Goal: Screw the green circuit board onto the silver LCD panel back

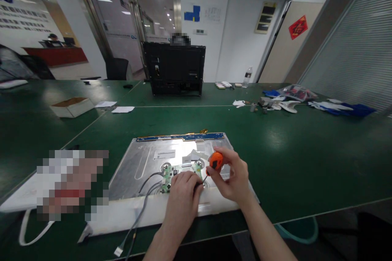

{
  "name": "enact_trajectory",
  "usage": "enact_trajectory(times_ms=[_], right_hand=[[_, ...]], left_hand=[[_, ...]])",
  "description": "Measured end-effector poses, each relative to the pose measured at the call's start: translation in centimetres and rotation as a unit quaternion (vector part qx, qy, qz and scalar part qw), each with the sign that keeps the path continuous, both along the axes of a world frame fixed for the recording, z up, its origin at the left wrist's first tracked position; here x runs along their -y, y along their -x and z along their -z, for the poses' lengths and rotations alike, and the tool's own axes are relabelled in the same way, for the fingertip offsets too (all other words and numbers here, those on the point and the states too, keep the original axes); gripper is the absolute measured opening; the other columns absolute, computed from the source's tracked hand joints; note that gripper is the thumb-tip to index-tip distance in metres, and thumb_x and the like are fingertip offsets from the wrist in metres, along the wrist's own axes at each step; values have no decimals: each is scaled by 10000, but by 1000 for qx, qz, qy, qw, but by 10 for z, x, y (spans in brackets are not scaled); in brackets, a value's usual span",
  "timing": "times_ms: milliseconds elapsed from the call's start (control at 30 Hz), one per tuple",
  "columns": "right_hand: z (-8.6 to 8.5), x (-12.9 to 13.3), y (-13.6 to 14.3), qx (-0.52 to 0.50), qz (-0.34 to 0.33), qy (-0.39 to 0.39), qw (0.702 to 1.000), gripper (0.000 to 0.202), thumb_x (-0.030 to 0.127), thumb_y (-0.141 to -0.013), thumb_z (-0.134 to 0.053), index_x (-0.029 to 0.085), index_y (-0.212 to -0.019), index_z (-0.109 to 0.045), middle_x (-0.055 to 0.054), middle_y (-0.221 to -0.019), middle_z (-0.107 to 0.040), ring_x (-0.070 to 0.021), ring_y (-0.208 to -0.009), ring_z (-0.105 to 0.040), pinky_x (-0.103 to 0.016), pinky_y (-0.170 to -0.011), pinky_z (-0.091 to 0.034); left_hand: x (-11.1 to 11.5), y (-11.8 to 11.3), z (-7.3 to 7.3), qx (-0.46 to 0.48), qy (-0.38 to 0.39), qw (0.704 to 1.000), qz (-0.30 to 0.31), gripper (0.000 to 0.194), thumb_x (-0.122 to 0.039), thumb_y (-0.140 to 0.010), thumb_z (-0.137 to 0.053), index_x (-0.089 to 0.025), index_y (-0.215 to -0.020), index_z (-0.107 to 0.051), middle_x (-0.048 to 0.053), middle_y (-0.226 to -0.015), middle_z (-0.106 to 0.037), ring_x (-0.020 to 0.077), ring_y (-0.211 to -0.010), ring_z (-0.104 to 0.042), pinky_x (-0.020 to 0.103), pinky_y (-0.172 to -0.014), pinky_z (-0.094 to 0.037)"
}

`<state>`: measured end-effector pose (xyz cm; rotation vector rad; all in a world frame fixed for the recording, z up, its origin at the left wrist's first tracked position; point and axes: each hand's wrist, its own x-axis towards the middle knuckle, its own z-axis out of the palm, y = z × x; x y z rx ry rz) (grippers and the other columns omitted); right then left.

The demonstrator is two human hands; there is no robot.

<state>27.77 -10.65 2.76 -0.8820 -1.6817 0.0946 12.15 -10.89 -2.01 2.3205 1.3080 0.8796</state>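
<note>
My right hand [234,175] grips an orange-and-black screwdriver [216,160], its shaft slanting down to the left. The tip is at the lower right corner of a green circuit board [168,177]. My left hand [185,195] lies over the board's lower part, its fingers closed near the tip; whatever they hold is hidden. The board sits on the silvery metal back of a display panel [141,159], which lies flat on the table. Grey cables [146,197] run from the board's left side over the near edge, ending in a white connector [118,251].
Along the panel's far edge runs a blue circuit strip [202,136]. A pixelated bag [27,187] lies at the left on the green table [294,159]. Farther back are an open box [72,108], a black monitor [174,67], a bottle [247,77] and gloves [289,106].
</note>
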Motion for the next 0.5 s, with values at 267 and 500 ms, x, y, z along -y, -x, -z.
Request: enact_trajectory(times_ms=[267, 500], right_hand=[[-4, 0, 1, 14, -9, -16, 1000, 455, 158, -786, -628, 218, -1214, -485, 4, -799, -622, -104, -574, -564, -225, -522, -480], [-2, -2, 2, 8, -20, -2, 1000, 450, 159, -795, -626, 222, -1218, -484, 4, -801, -625, -102, -576, -566, -223, -524, -485]], left_hand=[[1, 0, -3, -7, 7, 1000, -1, 105, -94, -832, -517, -192, -814, -550, 15, -869, -595, 212, -888, -524, 398, -864, -349], [0, -2, -3, -24, -3, 1000, -2, 121, -95, -838, -478, -194, -820, -545, 27, -881, -596, 224, -903, -526, 411, -876, -364]])
